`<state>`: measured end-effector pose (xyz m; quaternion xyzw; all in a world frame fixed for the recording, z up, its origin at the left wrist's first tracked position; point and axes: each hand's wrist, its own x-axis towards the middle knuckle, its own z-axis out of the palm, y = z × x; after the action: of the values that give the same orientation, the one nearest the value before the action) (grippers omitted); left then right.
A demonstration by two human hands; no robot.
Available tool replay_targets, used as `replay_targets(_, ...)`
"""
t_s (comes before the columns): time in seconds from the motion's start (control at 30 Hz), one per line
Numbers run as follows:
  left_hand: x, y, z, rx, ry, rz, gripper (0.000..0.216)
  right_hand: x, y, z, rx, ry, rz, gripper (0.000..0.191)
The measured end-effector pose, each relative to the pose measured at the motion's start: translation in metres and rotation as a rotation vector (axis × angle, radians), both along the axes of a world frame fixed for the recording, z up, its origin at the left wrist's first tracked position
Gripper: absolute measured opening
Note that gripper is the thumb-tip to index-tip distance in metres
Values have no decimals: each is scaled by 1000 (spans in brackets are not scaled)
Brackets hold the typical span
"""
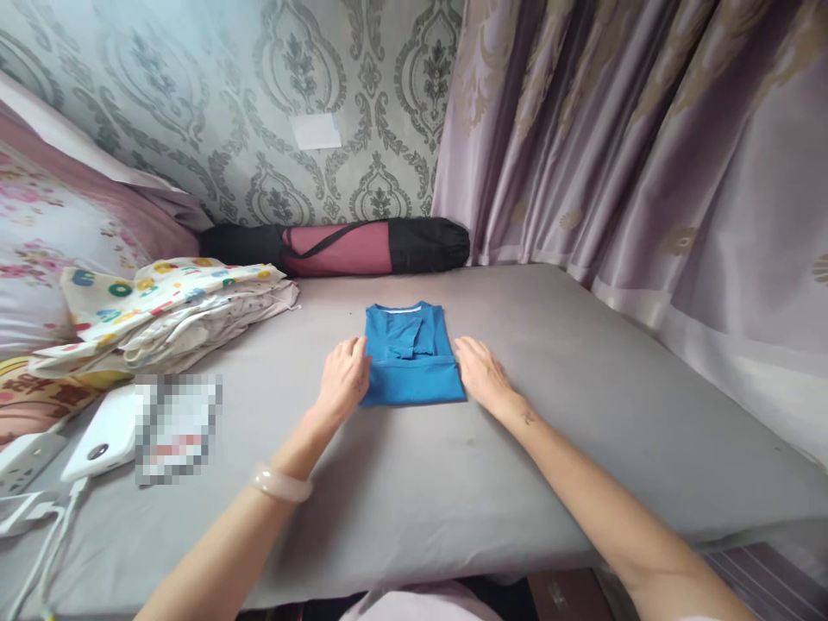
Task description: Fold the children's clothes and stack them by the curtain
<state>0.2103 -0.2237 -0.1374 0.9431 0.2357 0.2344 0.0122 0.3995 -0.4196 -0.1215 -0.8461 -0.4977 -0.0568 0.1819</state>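
A blue shirt (410, 354), folded into a neat rectangle, lies in the middle of a bed covered with a grey sheet (401, 483). My left hand (346, 373) rests flat against the shirt's left edge with fingers stretched out. My right hand (479, 371) lies flat against its right edge, fingers also extended. Neither hand grips anything. A pale bangle (280, 484) sits on my left wrist.
A stack of folded patterned cloths (168, 309) lies at the left, beside floral bedding (45, 233). A pink and black rolled bag (342, 246) runs along the wall. A white power bank (107, 435) with cables sits near the left. Mauve curtains (647, 155) hang at the right.
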Motion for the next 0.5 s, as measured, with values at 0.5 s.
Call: replay_targets(0.5,1,-27,-24,-221,321,-111,61,-32,13,-26,-304,167,146,71)
